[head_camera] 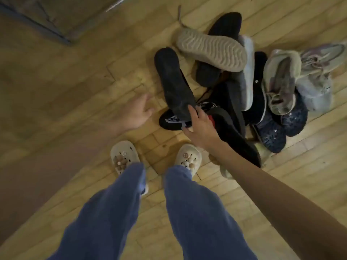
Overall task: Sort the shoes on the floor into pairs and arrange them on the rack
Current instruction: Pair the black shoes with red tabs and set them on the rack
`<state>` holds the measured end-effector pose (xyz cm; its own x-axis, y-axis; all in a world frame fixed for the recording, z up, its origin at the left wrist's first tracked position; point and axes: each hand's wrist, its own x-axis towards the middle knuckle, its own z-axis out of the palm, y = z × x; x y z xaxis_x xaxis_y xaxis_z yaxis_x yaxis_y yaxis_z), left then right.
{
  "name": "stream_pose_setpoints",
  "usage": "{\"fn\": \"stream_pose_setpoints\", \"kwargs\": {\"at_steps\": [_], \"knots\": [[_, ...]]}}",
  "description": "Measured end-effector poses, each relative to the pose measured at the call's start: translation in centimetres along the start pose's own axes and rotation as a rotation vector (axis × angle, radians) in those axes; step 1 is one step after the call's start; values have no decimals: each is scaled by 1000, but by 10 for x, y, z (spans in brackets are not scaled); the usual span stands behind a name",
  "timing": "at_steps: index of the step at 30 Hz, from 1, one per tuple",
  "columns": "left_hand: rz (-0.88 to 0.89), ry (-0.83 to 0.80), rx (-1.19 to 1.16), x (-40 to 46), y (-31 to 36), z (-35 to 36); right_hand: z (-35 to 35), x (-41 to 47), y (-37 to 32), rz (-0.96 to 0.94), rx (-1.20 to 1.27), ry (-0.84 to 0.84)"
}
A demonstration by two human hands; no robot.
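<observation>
— How many shoes are in the heap on the wooden plank floor (75,76)?

— Take the pale grey sneaker lying sole-up with wavy tread (212,49) as the marker. Just left of it lies one dark grey sole-up shoe (173,85); under it, one black shoe (223,30). Right of it are two worn light grey lace-up sneakers (279,81) (319,61), and below those, two dark navy perforated clogs (270,136) (294,119).

— Any more?

— One black knit sneaker with white mesh (170,120) below the marker. The dark shoes in the middle overlap, so I can't count them.

— And on the feet?

— Two cream clogs with charms (124,156) (188,156). Two hands (135,113) (201,126) too.
</observation>
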<state>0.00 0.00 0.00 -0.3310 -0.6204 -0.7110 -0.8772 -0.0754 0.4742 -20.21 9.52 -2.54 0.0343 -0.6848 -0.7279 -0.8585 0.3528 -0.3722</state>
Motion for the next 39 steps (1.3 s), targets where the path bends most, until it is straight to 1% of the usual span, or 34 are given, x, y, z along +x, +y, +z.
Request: {"fn": "stream_pose_setpoints", "kwargs": {"at_steps": [1,3,7,9,11,12,14,16,18,19,21,23,24,26,28,30,31,33,34,36,39], "knots": [[13,-8,-5,12,-9,4,11,16,1,-43,-15,71],[59,24,21,36,-31,10,30,47,3,-65,-48,198],[129,94,91,72,-60,21,68,88,3,-26,-148,340],[211,140,128,86,-67,24,81,101,7,-10,-215,403],[299,174,148,101,-71,25,84,110,12,-11,-206,488],[334,194,154,109,-72,23,82,113,13,-28,-151,527],[386,230,145,122,-71,19,70,111,15,-65,45,548],[456,283,133,133,-71,16,57,104,13,-117,351,605],[501,347,135,141,-71,12,47,96,7,-159,740,670],[527,372,160,144,-72,11,44,94,4,-163,910,668],[576,407,225,149,-75,8,44,93,2,-137,1153,631],[596,418,243,152,-78,3,44,95,4,-88,1329,566],[614,409,249,153,-79,0,43,94,6,-61,1363,533],[666,380,294,153,-79,-10,34,90,10,-52,1312,464],[743,399,368,154,-77,-19,16,82,12,-78,1252,373],[784,412,407,153,-70,-27,-1,66,15,-128,1141,254],[801,387,405,150,-64,-29,-7,57,18,-162,1072,195],[852,276,344,142,-52,-26,-22,45,22,-179,1006,148],[853,225,293,138,-48,-22,-29,41,21,-149,1034,156],[763,157,185,133,-44,-11,-36,34,26,-145,1161,205],[619,187,-11,134,-45,8,-38,29,45,-145,1341,311]]}}
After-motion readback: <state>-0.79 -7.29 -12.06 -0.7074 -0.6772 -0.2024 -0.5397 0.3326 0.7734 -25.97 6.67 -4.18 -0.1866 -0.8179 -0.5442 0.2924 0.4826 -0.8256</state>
